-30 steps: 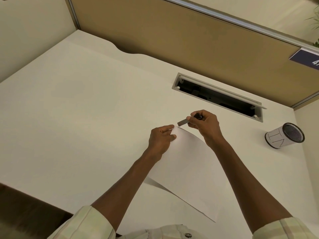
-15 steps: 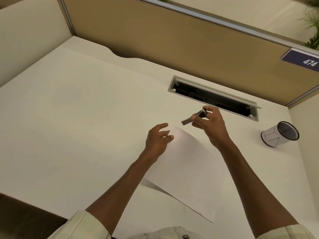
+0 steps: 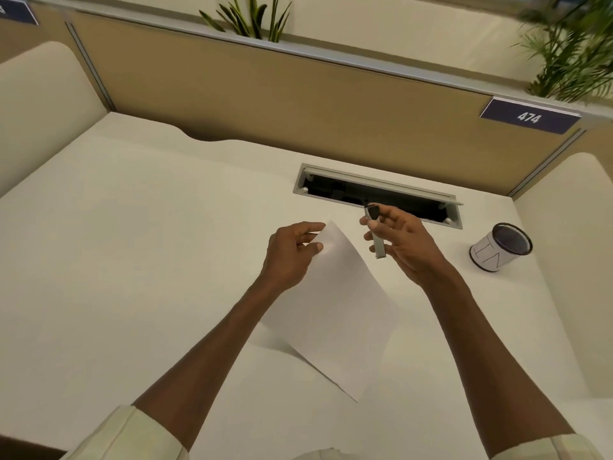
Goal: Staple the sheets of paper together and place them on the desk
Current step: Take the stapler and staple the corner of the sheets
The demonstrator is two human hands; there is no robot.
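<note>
The sheets of paper are held above the desk near its middle, tilted, with the far corner pinched between thumb and fingers of the left hand and the near corner hanging down toward the front edge. A small stapler is gripped in the right hand just beside that pinched corner but apart from it – the thumb and first fingers are closed around its upper end while the other fingers are spread loosely, and its metal body points downward. No staple can be made out in the corner; it is too small to tell, so whether the stapling has been done cannot be confirmed. With the stapler clear of the paper, the fastening is judged either just finished or not yet made. What is plainly left is the last part of the task – the sheets are to be laid flat on the desk, and the stapler presumably put down as well. A mesh cup lies on its side near the right edge, below the open cable slot at the back of the desk.
</note>
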